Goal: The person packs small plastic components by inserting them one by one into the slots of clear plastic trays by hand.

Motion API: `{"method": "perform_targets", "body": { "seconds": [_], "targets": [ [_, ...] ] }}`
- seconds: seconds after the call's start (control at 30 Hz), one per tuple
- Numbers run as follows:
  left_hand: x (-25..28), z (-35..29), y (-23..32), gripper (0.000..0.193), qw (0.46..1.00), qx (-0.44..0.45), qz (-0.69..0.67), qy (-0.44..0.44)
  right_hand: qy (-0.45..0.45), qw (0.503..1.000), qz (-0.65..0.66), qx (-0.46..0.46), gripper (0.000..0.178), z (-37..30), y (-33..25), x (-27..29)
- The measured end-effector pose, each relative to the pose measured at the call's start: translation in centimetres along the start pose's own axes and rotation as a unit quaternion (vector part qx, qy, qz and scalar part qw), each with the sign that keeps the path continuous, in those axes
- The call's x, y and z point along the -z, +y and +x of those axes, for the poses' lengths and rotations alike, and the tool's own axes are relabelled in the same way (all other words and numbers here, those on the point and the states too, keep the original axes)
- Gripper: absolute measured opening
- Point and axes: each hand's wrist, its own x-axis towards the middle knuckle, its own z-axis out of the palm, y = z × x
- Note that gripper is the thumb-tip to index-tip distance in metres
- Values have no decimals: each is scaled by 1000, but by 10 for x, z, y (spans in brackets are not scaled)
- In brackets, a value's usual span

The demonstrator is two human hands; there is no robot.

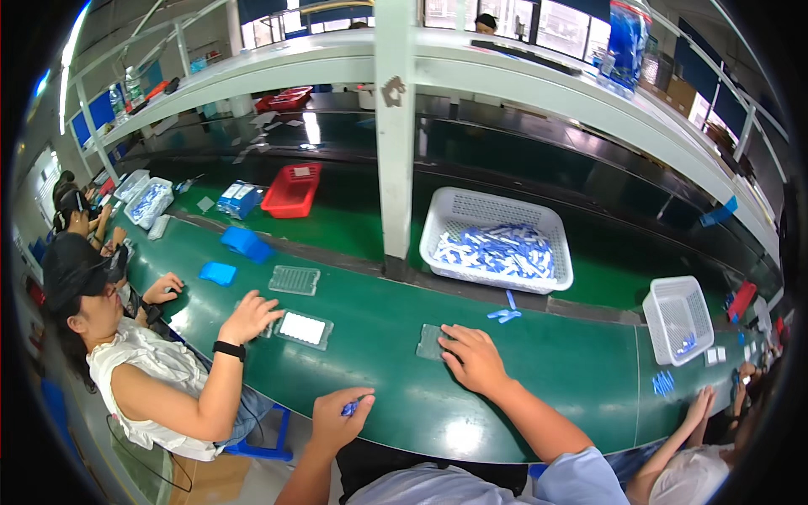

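Note:
My left hand [339,418] is closed around several small blue pieces [350,408] near the bench's front edge. Their exact kind is too small to make out. Over a clear plastic tray [427,342] reaches my right hand [473,358], its fingers apart and their tips at the tray's right side; whether they press on it I cannot tell. To the left lies another clear tray [304,329] filled with white pieces, beside a co-worker's hand [251,317]. Behind that one sits a clear ribbed tray [295,280].
A white basket [433,244] of blue and white pieces stands behind my right hand, with loose blue strips [504,316] before it. A white post [394,151] rises from the bench. Further off are a red basket [273,202], blue packs [244,243] and a right-hand white basket [655,316].

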Motion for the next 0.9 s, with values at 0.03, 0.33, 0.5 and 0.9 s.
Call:
{"method": "perform_targets", "body": {
  "seconds": [0.03,0.33,0.5,0.9],
  "targets": [
    [3,6,24,10,1000,1,-5,-9,6,1000,-20,13,35,-14,4,11],
    [12,72,229,49,743,-515,60,-424,-24,950,-205,-233,78,-51,-40,61],
    [-11,-56,295,16,653,-640,130,-383,-142,938,-213,-235,66,-54,-27,98],
    [-70,43,329,15,696,-574,122,-413,-235,920,-277,149,47,-49,-16,103]
  ]
}}
